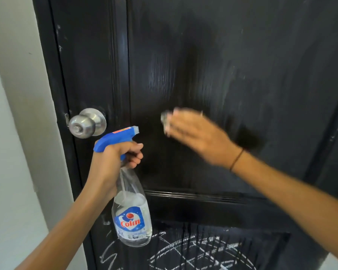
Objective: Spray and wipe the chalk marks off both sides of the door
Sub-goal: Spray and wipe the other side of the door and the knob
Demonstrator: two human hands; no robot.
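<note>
A black panelled door (213,61) fills the view. Its upper panel looks wet and streaked, with faint smears. White chalk marks (185,250) cover the lower panel. My left hand (113,162) grips the neck of a clear spray bottle (132,215) with a blue trigger head, its nozzle turned toward the door. My right hand (195,133), blurred, presses a small grey cloth (165,119) flat against the upper panel, fingers straight over it. Most of the cloth is hidden under the palm.
A round metal door knob (86,123) sticks out at the door's left edge, just above the spray head. A pale wall (18,133) runs along the left of the black door frame.
</note>
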